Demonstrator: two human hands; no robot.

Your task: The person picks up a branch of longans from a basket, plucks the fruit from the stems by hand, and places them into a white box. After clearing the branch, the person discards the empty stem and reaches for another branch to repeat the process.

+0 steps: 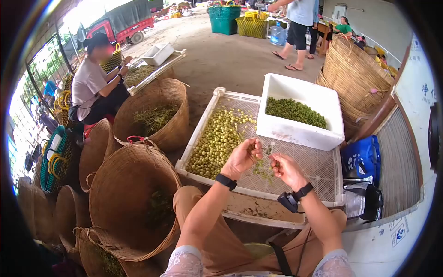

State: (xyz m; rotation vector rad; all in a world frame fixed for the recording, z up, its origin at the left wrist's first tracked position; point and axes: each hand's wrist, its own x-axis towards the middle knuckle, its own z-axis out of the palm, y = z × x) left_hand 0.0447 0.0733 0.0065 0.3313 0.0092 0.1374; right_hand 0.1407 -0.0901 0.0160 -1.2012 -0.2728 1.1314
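My left hand (pixel 244 158) is closed, its fingers curled round part of a thin green sprig (pixel 264 170). The sprig hangs between my hands over a white slatted tray (pixel 318 168). My right hand (pixel 288 171) pinches at the sprig's other side, thumb against fingers. What lies inside either grip is partly hidden. Many round yellow-green fruits (pixel 210 145) cover the left part of the tray, just beyond my left hand. A white foam box (pixel 302 134) stands on the tray's far right, holding smaller, darker green fruits (pixel 295 111).
Large woven baskets (pixel 134 184) stand at my left, one holding stalks (pixel 157 117). A seated person (pixel 94 81) works at another tray beyond. At right are a tall basket (pixel 353 78) and a blue bag (pixel 362 159). Another person (pixel 297 27) stands at the back.
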